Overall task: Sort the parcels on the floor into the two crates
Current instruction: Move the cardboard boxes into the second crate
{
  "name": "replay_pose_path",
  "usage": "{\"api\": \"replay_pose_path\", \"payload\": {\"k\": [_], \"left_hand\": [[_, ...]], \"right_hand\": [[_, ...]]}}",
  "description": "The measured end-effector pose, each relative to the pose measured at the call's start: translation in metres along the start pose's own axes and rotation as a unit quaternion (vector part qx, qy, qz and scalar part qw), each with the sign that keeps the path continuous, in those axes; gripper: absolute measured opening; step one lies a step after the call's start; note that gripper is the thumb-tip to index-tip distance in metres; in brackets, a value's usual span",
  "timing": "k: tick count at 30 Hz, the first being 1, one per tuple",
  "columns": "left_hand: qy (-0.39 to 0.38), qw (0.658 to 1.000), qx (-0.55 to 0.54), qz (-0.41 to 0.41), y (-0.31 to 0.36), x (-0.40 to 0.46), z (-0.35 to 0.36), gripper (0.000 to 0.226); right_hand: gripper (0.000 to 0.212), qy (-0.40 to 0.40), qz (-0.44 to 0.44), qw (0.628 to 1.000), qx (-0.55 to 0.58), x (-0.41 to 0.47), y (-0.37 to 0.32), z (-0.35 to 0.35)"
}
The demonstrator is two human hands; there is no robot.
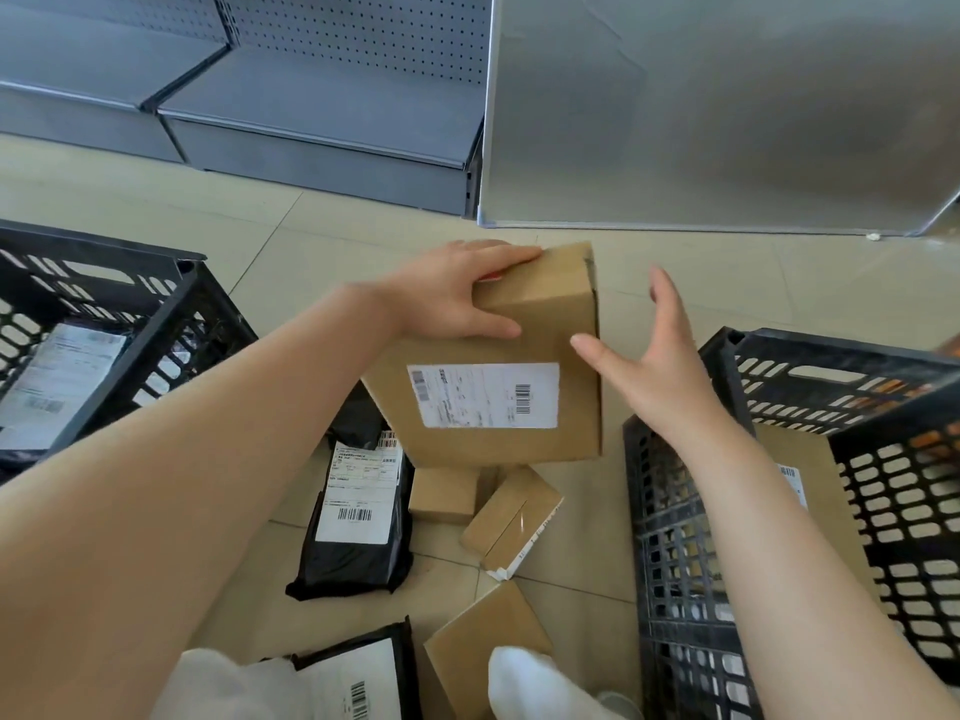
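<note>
At the centre of the frame, my left hand (447, 296) grips the big cardboard box (498, 356) by its upper left corner, fingers curled over the far edge and thumb pressed flat on the top face, holding it up above the floor (270, 226). A white shipping label (485, 394) with barcodes sits on the box's upper face. My right hand (657, 366) is spread wide just at the box's right edge, fingers straight and thumb stretched toward the cardboard; I cannot tell whether the thumb tip actually touches it, and it holds nothing. Below the box, on the pale floor tiles, lie more parcels: a black mailer bag (358, 517) with a white label, two small cardboard boxes side by side, one (444, 493) half hidden under the held box and the other (511, 522) tilted on its corner, then another flat cardboard parcel (483, 646) at the bottom centre and a second black mailer (358, 678) at the lower left. On the left of the frame stands a black slotted crate (156, 314) with soft labelled bags inside. On the right stands the other black crate (670, 537), holding a flat cardboard parcel (810, 470). Grey metal shelving (322, 96) fills the upper left, and a plain grey panel (727, 106) the upper right.
</note>
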State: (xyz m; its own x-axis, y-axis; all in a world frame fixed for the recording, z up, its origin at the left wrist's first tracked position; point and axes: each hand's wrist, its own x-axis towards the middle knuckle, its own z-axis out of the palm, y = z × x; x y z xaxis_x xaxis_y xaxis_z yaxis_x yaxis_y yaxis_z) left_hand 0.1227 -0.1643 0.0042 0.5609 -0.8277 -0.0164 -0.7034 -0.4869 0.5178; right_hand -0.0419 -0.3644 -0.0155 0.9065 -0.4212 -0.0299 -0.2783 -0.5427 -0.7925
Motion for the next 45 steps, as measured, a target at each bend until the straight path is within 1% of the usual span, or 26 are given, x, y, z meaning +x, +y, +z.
{"api": "replay_pose_path", "payload": {"k": [2,3,6,8,10,12,15,17,19,21,23,24,26,27,29,31,32,34,35,36,38,40,42,43,45], "left_hand": [[-0.024,0.993,0.106,0.045,0.009,0.007,-0.006,0.089],[-0.035,0.988,0.138,0.052,0.014,0.010,-0.009,0.089],[-0.072,0.982,0.169,0.049,0.018,0.015,-0.013,0.087],[-0.097,0.979,0.176,0.043,0.018,0.015,-0.013,0.088],[-0.115,0.975,0.183,0.044,0.016,0.015,-0.010,0.089],[-0.111,0.977,0.175,0.042,0.013,0.013,-0.006,0.089],[-0.069,0.982,0.174,0.004,0.005,0.005,-0.005,0.094],[-0.014,0.986,0.166,-0.021,-0.006,-0.002,-0.004,0.094],[0.058,0.989,0.127,-0.055,-0.021,-0.008,0.000,0.091],[0.125,0.983,0.062,-0.116,-0.037,-0.013,0.008,0.088],[0.176,0.961,-0.032,-0.210,-0.051,-0.017,0.019,0.087],[0.193,0.941,-0.081,-0.266,-0.055,-0.018,0.025,0.087],[0.204,0.888,-0.178,-0.372,-0.060,-0.020,0.036,0.085],[0.197,0.859,-0.226,-0.415,-0.061,-0.021,0.041,0.086],[0.150,0.812,-0.313,-0.470,-0.061,-0.024,0.049,0.089],[0.103,0.769,-0.410,-0.479,-0.059,-0.024,0.053,0.096],[0.093,0.749,-0.458,-0.470,-0.055,-0.022,0.054,0.093],[0.107,0.718,-0.531,-0.437,-0.046,-0.017,0.054,0.072],[0.116,0.710,-0.552,-0.422,-0.042,-0.013,0.055,0.065],[0.121,0.710,-0.562,-0.407,-0.039,-0.011,0.055,0.063],[0.124,0.720,-0.561,-0.389,-0.032,-0.006,0.055,0.071],[0.133,0.726,-0.562,-0.374,-0.019,0.000,0.053,0.067],[0.143,0.728,-0.564,-0.362,0.000,0.008,0.048,0.059],[0.145,0.729,-0.568,-0.354,0.012,0.014,0.046,0.059],[0.151,0.741,-0.565,-0.329,0.035,0.026,0.042,0.064]], "right_hand": [[0.111,-0.062,-0.022,0.997,-0.040,0.011,-0.011,-0.005],[0.113,-0.093,-0.013,0.994,-0.053,0.017,-0.015,-0.008],[0.119,-0.177,0.032,0.981,-0.070,0.032,-0.017,-0.010],[0.119,-0.208,0.039,0.975,-0.067,0.034,-0.015,-0.008],[0.115,-0.203,0.038,0.977,-0.043,0.032,-0.012,-0.005],[0.110,-0.181,0.057,0.982,0.014,0.027,-0.008,-0.002],[0.109,-0.143,0.098,0.982,0.077,0.021,0.004,0.001],[0.104,-0.125,0.132,0.976,0.121,0.016,0.012,0.001],[0.100,-0.114,0.169,0.965,0.164,0.012,0.023,-0.002],[0.096,-0.095,0.207,0.949,0.218,0.009,0.033,-0.004],[0.082,-0.072,0.242,0.924,0.287,0.008,0.039,-0.003],[0.070,-0.063,0.258,0.907,0.326,0.007,0.041,0.000],[0.048,-0.049,0.286,0.871,0.397,0.006,0.044,0.007],[0.040,-0.042,0.297,0.853,0.427,0.005,0.044,0.010],[0.034,-0.025,0.314,0.823,0.472,0.003,0.043,0.016],[0.031,-0.013,0.327,0.801,0.502,0.000,0.038,0.020],[0.028,-0.010,0.331,0.793,0.512,-0.001,0.034,0.020],[0.023,-0.003,0.332,0.784,0.524,-0.003,0.029,0.020],[0.022,0.002,0.330,0.783,0.528,-0.003,0.027,0.018],[0.024,0.006,0.329,0.783,0.528,-0.003,0.027,0.014],[0.030,0.009,0.327,0.791,0.517,-0.002,0.026,0.006],[0.046,0.023,0.310,0.818,0.484,0.000,0.026,-0.003],[0.063,0.063,0.271,0.852,0.443,0.001,0.026,-0.012],[0.065,0.090,0.249,0.859,0.438,0.001,0.025,-0.019],[0.060,0.141,0.214,0.848,0.465,0.002,0.023,-0.035]]}}
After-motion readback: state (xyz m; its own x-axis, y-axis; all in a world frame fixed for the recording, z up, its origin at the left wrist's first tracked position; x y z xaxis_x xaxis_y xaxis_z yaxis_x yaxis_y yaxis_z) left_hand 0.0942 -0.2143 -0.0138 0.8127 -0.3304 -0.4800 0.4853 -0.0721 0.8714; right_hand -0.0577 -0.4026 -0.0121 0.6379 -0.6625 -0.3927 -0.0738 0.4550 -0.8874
